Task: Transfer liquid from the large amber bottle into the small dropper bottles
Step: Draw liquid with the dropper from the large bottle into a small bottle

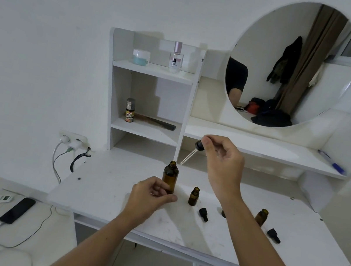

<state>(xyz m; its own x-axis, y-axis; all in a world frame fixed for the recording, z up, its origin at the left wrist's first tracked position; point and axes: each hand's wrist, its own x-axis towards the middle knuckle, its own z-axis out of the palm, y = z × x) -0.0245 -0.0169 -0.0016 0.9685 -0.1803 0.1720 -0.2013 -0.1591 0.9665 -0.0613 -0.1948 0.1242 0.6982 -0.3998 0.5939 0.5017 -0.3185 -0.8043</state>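
A: What sits closest to the camera?
B: Two bare forearms reaching over the white desk (112, 205). The left hand (150, 195) has its fingers curled round the lower part of the large amber bottle (170, 175), which stands upright and uncapped on the desk.
A: And the right hand (223, 161)?
B: Raised above the desk, fingertips pinching the black bulb of a dropper (192, 152). Its glass tube slants down to the left, the tip just above and to the right of the large bottle's mouth, not inside it.
A: Where are the small bottles?
B: One small amber bottle (194, 196) stands open just right of the large one, a black cap (203, 214) lying near its base. Another small bottle (261, 216) stands farther right, beside a second cap (274, 235). A third bottle is mostly hidden behind the right forearm.
A: Anything behind?
B: A white shelf unit (112, 90) with a jar, a spray bottle and a comb, and a round mirror (293, 64).
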